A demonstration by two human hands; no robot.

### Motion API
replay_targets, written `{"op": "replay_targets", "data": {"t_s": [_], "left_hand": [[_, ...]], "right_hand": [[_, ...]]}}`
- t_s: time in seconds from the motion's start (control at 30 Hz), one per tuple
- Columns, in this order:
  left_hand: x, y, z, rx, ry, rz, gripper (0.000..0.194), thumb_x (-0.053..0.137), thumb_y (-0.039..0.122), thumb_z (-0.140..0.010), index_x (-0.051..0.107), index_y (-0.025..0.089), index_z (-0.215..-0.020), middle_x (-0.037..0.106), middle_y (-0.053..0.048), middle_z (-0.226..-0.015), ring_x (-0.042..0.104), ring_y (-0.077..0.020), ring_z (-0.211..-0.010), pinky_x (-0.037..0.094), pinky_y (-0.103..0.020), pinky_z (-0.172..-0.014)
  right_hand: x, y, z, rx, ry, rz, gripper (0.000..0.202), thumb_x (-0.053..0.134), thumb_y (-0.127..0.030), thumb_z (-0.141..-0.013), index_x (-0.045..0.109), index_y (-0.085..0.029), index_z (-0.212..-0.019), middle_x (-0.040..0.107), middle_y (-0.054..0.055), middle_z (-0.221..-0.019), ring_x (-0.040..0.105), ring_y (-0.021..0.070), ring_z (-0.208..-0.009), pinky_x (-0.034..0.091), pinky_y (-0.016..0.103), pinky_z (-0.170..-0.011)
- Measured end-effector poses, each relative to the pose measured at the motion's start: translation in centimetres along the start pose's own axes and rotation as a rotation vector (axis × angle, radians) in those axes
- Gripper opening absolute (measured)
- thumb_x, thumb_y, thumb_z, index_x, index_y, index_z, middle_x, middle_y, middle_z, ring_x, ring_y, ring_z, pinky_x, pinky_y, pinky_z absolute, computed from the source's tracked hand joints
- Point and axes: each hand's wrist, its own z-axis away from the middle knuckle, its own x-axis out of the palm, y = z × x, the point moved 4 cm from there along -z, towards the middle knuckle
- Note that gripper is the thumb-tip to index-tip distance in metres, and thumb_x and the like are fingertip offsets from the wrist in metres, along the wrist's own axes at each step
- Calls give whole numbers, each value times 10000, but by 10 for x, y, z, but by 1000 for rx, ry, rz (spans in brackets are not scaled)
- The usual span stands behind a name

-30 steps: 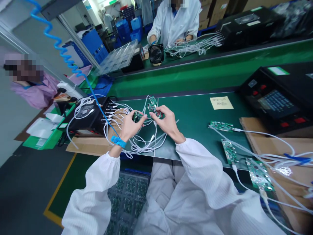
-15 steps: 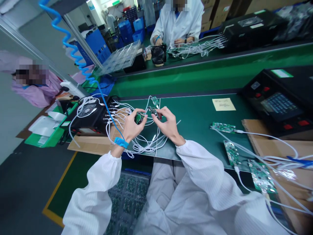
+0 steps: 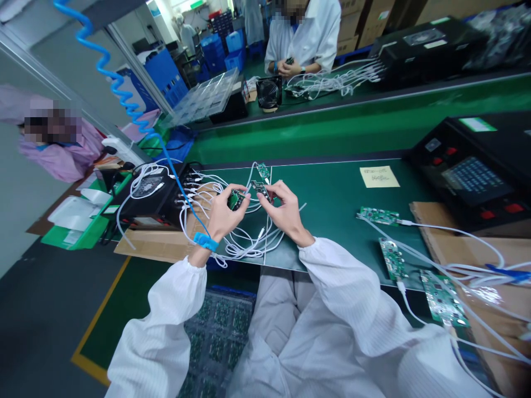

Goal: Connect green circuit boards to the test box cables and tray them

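Observation:
My left hand grips a small green circuit board between thumb and fingers. A second circuit board, darker on the face turned to me, is pinched in my right hand. The two boards are held close together above the bench, apart from each other. Fingers cover part of each one. Just beyond my right hand, another green board lies on the bench with a white cable at it. Loops of white cable lie below my hands. A blue wrist strap circles my left wrist.
A black box with many cables stands left. On the right are green boards on white cables, cardboard, a yellow note and a black device. A tray of boards sits below the bench edge. Across the bench works another person.
My hands and both boards stay almost still. The person across has brought their hands together around a small dark object. The blue coiled cord has swung slightly left.

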Motion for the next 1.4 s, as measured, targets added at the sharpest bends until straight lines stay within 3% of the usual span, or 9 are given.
{"op": "replay_targets", "data": {"t_s": [0.37, 0.83, 1.07, 1.4], "left_hand": [[0, 1, 2, -9, 5, 4, 158, 658, 332, -902, 692, 212, -999, 730, -41, -982, 662, -201, -927, 503, -310, -809], [-1, 0, 2, -15, 58, 18, 170, 662, 393, -926, 671, 227, -894, 725, -19, -882, 662, -187, -851, 501, -312, -783], [0, 5, 0, -46, 89, 11, 216, 667, 436, -923, 685, 226, -879, 738, -16, -828, 667, -187, -793, 512, -321, -767], [-3, 2, -3, -126, 31, 135, 304, 711, 517, -894, 696, 214, -871, 710, -16, -717, 676, -190, -728, 529, -315, -711]], "right_hand": [[1, 7, 2, 74, 4, 2, 153, 676, -343, -939, 722, -216, -1010, 571, 15, -823, 544, 166, -751, 497, 324, -687], [1, -6, 2, -35, -34, -6, 125, 669, -270, -940, 743, -219, -1027, 576, 2, -789, 532, 157, -704, 497, 338, -661], [3, -8, 4, -21, -71, -4, 137, 643, -294, -961, 731, -214, -1028, 671, 51, -931, 579, 164, -757, 523, 330, -657], [3, -12, 6, -87, -109, -12, 161, 607, -232, -976, 730, -222, -1079, 703, 71, -1030, 626, 179, -822, 551, 359, -696]]}}
